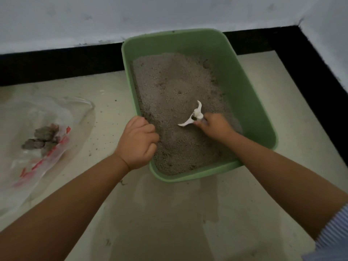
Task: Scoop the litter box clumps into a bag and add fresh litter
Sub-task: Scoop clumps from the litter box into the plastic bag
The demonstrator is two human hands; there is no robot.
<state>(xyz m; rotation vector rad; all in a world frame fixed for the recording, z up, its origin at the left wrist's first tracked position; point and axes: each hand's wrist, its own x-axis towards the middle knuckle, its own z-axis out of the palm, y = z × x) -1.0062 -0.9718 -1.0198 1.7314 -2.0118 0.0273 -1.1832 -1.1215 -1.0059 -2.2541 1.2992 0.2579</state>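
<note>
A green litter box (252,102) stands on the floor against the wall, filled with grey litter (175,87). My left hand (138,143) grips the box's near left rim. My right hand (216,127) is inside the box and holds a white scoop (194,116) whose blade is dug into the litter. To the left, a clear plastic bag (37,147) with red print lies on the floor, and dark grey clumps (43,139) sit inside it.
A pale wall with a black skirting strip (62,66) runs behind the box and turns down the right side (310,72). The cream floor (169,213) in front of the box carries scattered litter grains.
</note>
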